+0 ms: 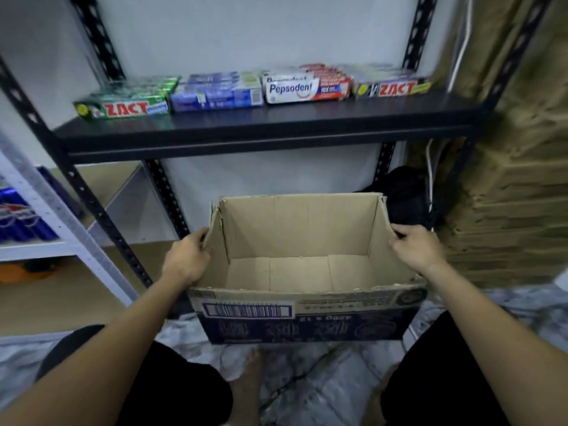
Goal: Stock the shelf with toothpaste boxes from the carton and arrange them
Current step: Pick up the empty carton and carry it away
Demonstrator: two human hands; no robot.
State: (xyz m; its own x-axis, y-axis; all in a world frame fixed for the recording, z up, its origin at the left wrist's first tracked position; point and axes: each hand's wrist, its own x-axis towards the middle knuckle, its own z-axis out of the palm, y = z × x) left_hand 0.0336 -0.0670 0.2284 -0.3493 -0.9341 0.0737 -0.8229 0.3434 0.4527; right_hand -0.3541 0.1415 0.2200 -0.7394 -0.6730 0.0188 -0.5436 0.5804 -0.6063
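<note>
We hold a cardboard carton (pixel 301 305) between our two hands. Our left hand (pixel 187 256) grasps the top edge of the carton's left wall, its fingers curled over the rim. Our right hand (pixel 415 249) grasps the torn top edge of the right wall in the same way. The carton stands open at the top. Between the hands we look straight down onto its bare cardboard bottom. Its near wall, below the hands, carries a barcode label and dark blue print.

Above and beyond the hands runs a black shelf (pixel 264 130) on black slotted posts. Four groups of toothpaste boxes lie on it in a row, long sides facing us. Far above the left hand are green boxes (pixel 123 109), then blue boxes (pixel 215 93). Next come red and white boxes (pixel 304 87). Above the right hand lie yellow-ended boxes (pixel 393 87).

Just beyond the right hand, behind the carton, sits a black bag (pixel 405 195). Further right rises a tall brown stack (pixel 507 195), too blurred to tell what it is. Left of the left hand stands a white rack (pixel 61 216) holding blue packs (pixel 18 219). Below the hands we see black shorts (pixel 184 395) and a bare foot (pixel 249 379).
</note>
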